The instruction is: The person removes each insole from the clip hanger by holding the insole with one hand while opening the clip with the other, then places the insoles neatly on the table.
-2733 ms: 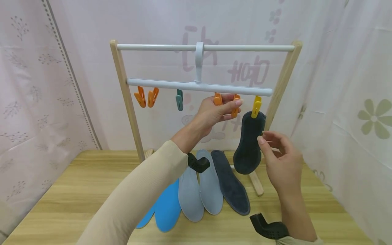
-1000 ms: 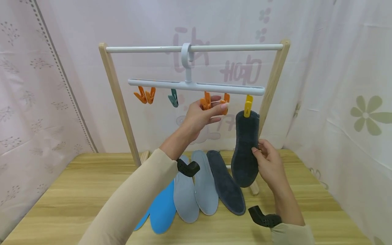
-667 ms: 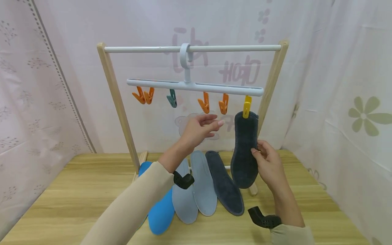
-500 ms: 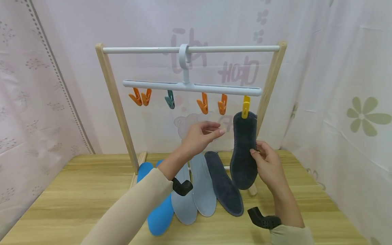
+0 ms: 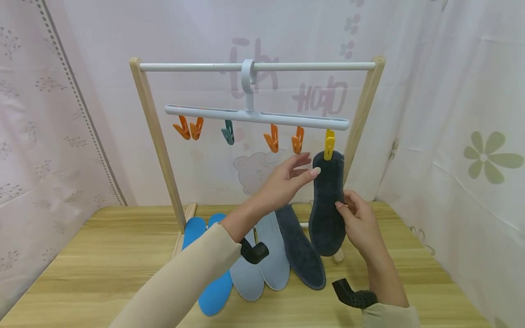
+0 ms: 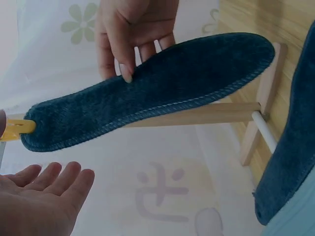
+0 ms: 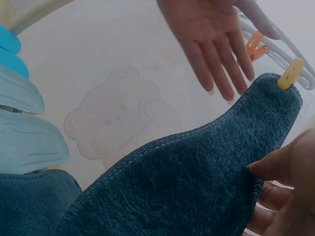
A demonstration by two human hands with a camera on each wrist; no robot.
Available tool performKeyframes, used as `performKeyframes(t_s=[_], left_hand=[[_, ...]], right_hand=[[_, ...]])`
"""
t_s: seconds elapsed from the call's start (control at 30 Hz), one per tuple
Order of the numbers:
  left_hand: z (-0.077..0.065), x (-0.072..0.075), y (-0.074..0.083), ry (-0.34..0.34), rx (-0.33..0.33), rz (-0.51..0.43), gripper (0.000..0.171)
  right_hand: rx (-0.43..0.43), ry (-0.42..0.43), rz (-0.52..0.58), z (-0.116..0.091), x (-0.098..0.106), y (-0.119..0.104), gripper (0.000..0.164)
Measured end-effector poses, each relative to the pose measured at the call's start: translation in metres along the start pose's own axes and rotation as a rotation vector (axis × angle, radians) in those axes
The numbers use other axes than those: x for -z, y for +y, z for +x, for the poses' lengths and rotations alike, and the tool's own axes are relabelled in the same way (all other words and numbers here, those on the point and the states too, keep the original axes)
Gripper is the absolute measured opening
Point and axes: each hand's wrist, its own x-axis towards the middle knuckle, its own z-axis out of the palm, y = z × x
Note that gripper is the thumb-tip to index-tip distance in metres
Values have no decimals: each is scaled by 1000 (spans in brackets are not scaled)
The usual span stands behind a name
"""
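A dark grey fleecy insole (image 5: 326, 216) hangs from a yellow clothespin (image 5: 329, 146) at the right end of the white hanger (image 5: 295, 119). My right hand (image 5: 361, 223) pinches its right edge about midway down, thumb on the front face. Close to the insole's upper left edge is my left hand (image 5: 287, 180), fingers extended and holding nothing. In the left wrist view, a gap shows between the left hand (image 6: 47, 196) and the insole (image 6: 147, 93). Two orange clothespins (image 5: 298, 139) dangle just above the left hand, gripping nothing.
The hanger hooks over the top bar (image 5: 184, 67) of a wooden-legged rack. Farther left hang two more orange clothespins (image 5: 196, 129) and a green one (image 5: 228, 132). On the table (image 5: 102, 269) lie another dark insole (image 5: 303, 255), two light grey insoles (image 5: 274, 259) and two blue ones (image 5: 216, 291).
My left hand has left the orange clothespins, dropped below them, then moved right toward the hanging insole. The right hand has slid lower on the insole's edge and pinches it.
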Motion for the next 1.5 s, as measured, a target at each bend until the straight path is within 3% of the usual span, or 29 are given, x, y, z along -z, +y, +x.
performKeyframes(t_s=[0.27,0.53,0.9,1.13,1.5], left_hand=[[16,-8,17,8,-40,8,58],[31,-17,32,95,-68,-30,53],[38,-16,38,145,-98,-53,46],[44,-20,41,177,-79,-71,40],[51,-28,44,246,-46,-215,35]], right_hand=[[-12,-13,-19,0,0,-1,38],[-28,-30,12,-1,0,-2,40],[-33,-26,5,-1,0,-2,38],[-59,-36,-2,-1,0,-3,42],[-79,-58,-1,-1,0,-4,47]])
